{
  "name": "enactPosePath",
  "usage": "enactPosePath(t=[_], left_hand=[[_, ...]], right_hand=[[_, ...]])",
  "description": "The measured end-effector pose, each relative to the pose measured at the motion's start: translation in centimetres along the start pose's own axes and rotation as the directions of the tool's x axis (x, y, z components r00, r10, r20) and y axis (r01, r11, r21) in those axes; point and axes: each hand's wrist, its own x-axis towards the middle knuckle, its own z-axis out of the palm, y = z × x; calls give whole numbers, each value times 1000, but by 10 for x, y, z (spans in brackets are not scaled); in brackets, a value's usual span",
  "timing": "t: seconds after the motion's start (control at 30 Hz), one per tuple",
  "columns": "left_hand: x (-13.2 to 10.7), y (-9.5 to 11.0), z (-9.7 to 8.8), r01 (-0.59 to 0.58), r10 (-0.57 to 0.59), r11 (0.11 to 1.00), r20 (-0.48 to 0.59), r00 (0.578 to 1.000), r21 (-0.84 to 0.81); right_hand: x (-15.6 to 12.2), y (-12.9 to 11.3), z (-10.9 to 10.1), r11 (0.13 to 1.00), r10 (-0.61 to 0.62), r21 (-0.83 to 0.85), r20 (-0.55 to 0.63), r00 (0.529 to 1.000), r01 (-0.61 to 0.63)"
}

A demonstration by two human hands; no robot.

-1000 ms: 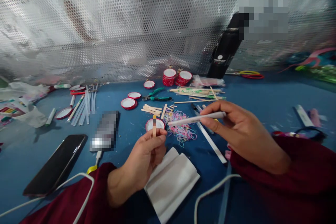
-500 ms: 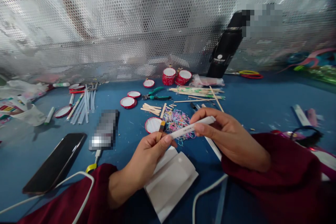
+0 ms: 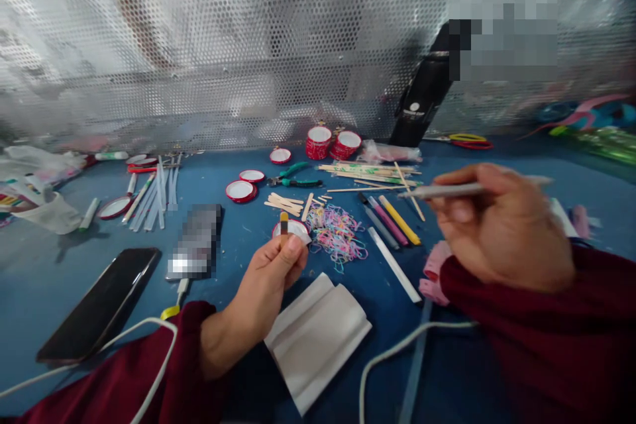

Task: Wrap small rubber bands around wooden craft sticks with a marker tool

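Observation:
My left hand is closed on a short craft stick with yellow and dark bands, which points up from the fingers. A white piece that looks like a marker cap pokes out beside it. Off to the right, my right hand grips a slim white marker like a pen, slightly blurred, its tip pointing left. Behind the stick lies a red-rimmed white disc. Folded white paper rests below, between my hands. Colourful rubber bands are heaped just beyond.
Several markers and a white strip-like pen lie near my right hand. Plain craft sticks, pliers, skewers and red discs stand further back. A phone, cable and black bottle flank the area.
My right hand has pulled away from my left, moving right with the white marker. The small white piece stays in my left hand with the stick. Markers formerly behind the right hand now show.

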Motion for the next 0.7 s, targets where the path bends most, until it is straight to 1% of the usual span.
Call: enactPosePath(t=[0.03,0.07,0.1,0.13,0.17,0.27,0.37,0.43,0.5,0.53,0.6,0.67,0.7], left_hand=[[0,0,1,16,-16,1000,42,999,-7],[-1,0,2,34,-33,999,87,996,-11],[-1,0,2,51,-49,999,124,991,-15],[-2,-1,3,61,-57,998,145,988,-19],[-2,-1,3,63,-59,998,153,987,-22],[-3,-4,1,62,-59,998,166,984,-15],[-4,-7,2,102,-100,995,234,967,4],[-5,-7,3,126,-124,992,267,956,9],[-5,-5,4,117,-112,993,249,962,-3],[-5,-3,5,101,-94,995,223,970,-18],[-5,1,5,70,-59,996,159,985,-60],[-5,7,5,77,-65,992,116,991,-97],[-5,9,5,98,-86,989,111,990,-109]], right_hand=[[0,0,1,996,13,93,-46,999,-9],[-2,-1,4,944,35,328,-38,999,-21],[-6,-5,9,861,26,508,26,999,-36],[-11,-11,15,806,-2,590,90,996,-52],[-16,-17,21,803,-35,593,146,989,-59],[-30,-35,34,862,-157,506,209,965,31],[-37,-44,39,870,-209,486,209,955,84],[-37,-44,38,868,-229,485,193,954,110],[-33,-39,35,886,-215,446,155,964,126],[-29,-34,32,907,-193,402,129,973,126],[-20,-21,26,956,-137,266,38,990,122],[-10,-4,21,992,-96,84,42,994,92],[-6,3,19,996,-84,-13,81,993,86]])
